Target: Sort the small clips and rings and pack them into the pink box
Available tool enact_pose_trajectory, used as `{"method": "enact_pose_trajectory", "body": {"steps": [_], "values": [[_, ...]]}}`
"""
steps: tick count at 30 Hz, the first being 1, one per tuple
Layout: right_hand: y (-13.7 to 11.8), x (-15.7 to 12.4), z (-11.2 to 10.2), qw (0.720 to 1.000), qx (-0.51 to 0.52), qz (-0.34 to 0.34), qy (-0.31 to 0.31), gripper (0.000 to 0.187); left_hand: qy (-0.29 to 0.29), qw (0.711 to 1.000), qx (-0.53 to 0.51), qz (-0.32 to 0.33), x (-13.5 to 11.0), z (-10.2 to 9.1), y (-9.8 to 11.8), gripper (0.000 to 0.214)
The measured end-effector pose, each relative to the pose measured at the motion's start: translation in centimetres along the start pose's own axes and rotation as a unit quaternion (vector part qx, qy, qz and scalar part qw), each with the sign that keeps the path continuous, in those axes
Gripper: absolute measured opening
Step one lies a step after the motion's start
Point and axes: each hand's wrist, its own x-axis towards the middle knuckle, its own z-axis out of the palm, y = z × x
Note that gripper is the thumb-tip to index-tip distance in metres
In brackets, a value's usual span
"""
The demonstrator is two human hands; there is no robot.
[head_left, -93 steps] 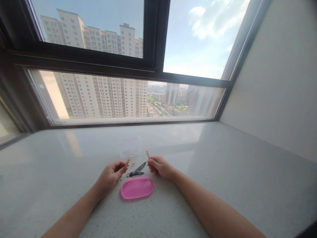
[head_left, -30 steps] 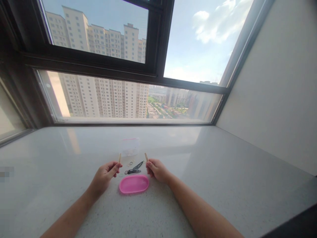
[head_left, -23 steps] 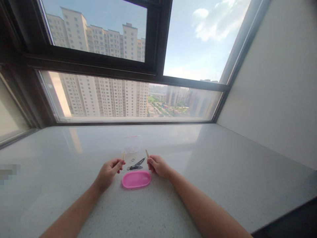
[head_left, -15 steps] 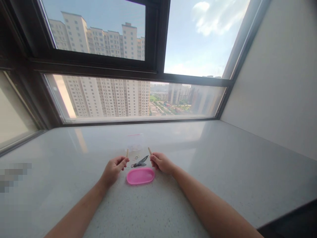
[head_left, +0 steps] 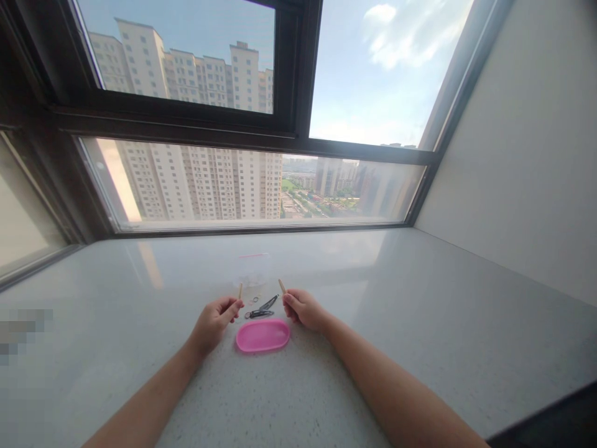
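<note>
My left hand (head_left: 217,318) is closed in a pinch on a slim tan stick (head_left: 240,290), whose tip points upward. My right hand (head_left: 302,307) pinches a similar tan stick (head_left: 282,285), tilted to the left at its top. The lower ends of both are hidden by fingers. Between the hands lie dark snap hair clips (head_left: 262,310) and small rings that look like hair ties (head_left: 255,300). Nearer to me sits a shallow pink oval tray (head_left: 262,337), with nothing visible in it.
Behind the small pieces lies a clear plastic bag (head_left: 252,277) with a pink strip along its top. All of it rests on a pale speckled counter (head_left: 280,404). A dark-framed window (head_left: 261,231) closes off the far side, and a white wall (head_left: 522,162) stands at the right.
Both hands keep their pinch on the tan sticks and have hardly moved. The view has shifted slightly, so the tray and clips appear a little lower and to the left.
</note>
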Motion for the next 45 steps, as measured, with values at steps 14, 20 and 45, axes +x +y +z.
{"method": "enact_pose_trajectory", "body": {"steps": [14, 20, 45], "values": [[0.1, 0.3, -0.8, 0.994, 0.110, 0.011, -0.006, 0.016, -0.021, 0.999, -0.029, -0.024, 0.7, -0.2, -0.7, 0.039], [0.1, 0.3, -1.2, 0.990, 0.134, 0.020, -0.036, 0.016, -0.025, 0.999, -0.023, -0.029, 0.7, -0.2, -0.4, 0.040], [1.0, 1.6, -2.0, 0.973, 0.205, 0.063, -0.088, 0.020, -0.047, 0.997, -0.044, -0.040, 1.3, -0.2, -1.1, 0.039]]}}
